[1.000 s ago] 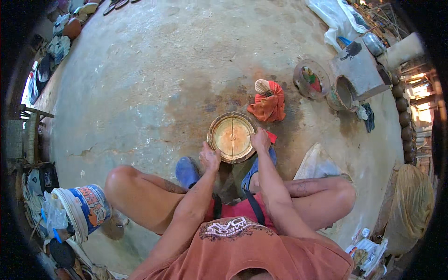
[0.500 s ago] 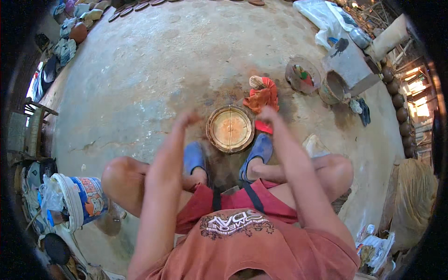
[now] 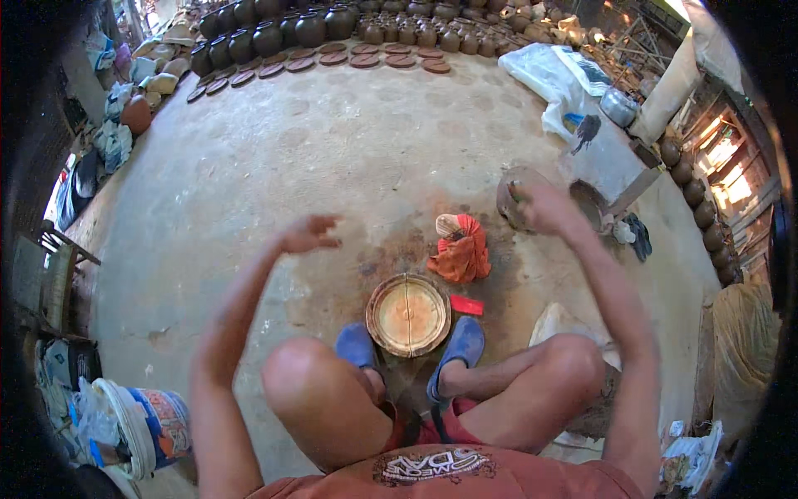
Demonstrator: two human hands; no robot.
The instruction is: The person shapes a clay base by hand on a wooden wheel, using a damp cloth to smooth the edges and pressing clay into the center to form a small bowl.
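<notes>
My left hand (image 3: 312, 234) hangs in the air with fingers spread, holding nothing, above the bare floor left of the cloth bundle. Over a shallow round bowl (image 3: 509, 218) reaches my right hand (image 3: 546, 208); its fingers are blurred and partly hidden, with a bit of green at their tips. Between my feet lies a round, pale, clay-stained disc-like mould (image 3: 391, 316) with a seam across its middle. Just beyond it sits an orange-red cloth (image 3: 465, 259) bunched around an object with a rounded beige top (image 3: 449, 225). A flat red piece (image 3: 467, 305) lies beside the mould.
A dark-rimmed pot (image 3: 588, 200) and a grey block stand right of the bowl. At the left is a white bucket (image 3: 154, 428). Rows of dark clay pots (image 3: 312, 31) and flat brown discs (image 3: 333, 59) line the far side. Plastic sheeting (image 3: 544, 79) lies far right.
The view has tilted up, so the far pots show. Both hands have left the space beside the mould: the left is farther out, the right is over the bowl.
</notes>
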